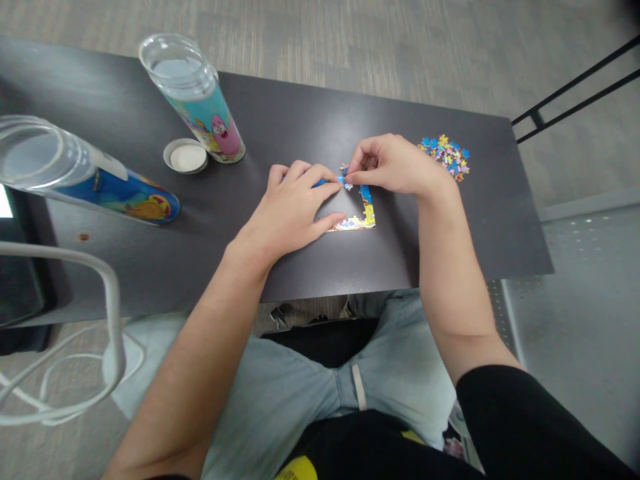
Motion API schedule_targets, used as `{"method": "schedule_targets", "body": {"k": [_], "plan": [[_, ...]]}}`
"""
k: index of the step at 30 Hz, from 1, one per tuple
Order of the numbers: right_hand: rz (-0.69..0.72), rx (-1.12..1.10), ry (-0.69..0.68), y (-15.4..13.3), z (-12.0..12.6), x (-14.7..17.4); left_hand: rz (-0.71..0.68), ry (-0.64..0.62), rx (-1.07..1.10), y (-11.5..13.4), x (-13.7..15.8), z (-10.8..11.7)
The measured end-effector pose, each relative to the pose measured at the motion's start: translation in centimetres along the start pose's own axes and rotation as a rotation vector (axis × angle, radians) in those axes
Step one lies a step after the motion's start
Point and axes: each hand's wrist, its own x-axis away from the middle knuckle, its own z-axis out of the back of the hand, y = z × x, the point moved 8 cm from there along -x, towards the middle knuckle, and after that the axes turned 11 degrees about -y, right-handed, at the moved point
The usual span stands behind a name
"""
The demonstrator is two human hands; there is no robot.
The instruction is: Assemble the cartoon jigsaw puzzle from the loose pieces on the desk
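Note:
Partly joined jigsaw puzzle pieces form a border (369,212) on the dark table, blue along the top and right, yellow at the lower right corner. My left hand (297,203) lies with fingers spread over the border's left side, hiding that part. At the top edge, my right hand (387,163) pinches a small puzzle piece (345,171) between thumb and fingers, touching the border or just over it. The piece is mostly hidden by my fingertips. Beyond my right wrist lies a pile of loose puzzle pieces (449,157) in blue, yellow and pink.
A clear canister with a pink cartoon figure (207,110) stands behind my left hand, beside a round white lid (186,157). Another blue canister (95,173) stands further left. A white cable or tube (114,320) curves at the lower left. The table (480,233) ends at the right.

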Motion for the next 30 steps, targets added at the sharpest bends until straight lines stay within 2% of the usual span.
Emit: {"method": "schedule_targets", "body": {"k": [7, 15, 25, 30], "plan": [[0.066, 0.042, 0.101, -0.6, 1.3, 0.5, -0.007, 0.006, -0.006, 0.2, 0.0, 0.0], [0.020, 0.061, -0.012, -0.5, 0.3, 0.3, -0.005, 0.001, -0.001, 0.0, -0.1, 0.0], [0.059, 0.076, -0.021, -0.6, 0.1, 0.1, -0.001, -0.004, 0.001, 0.0, -0.1, -0.1], [0.023, 0.054, -0.024, -0.4, 0.2, 0.1, -0.007, 0.005, -0.009, 0.0, -0.1, -0.1]]}}
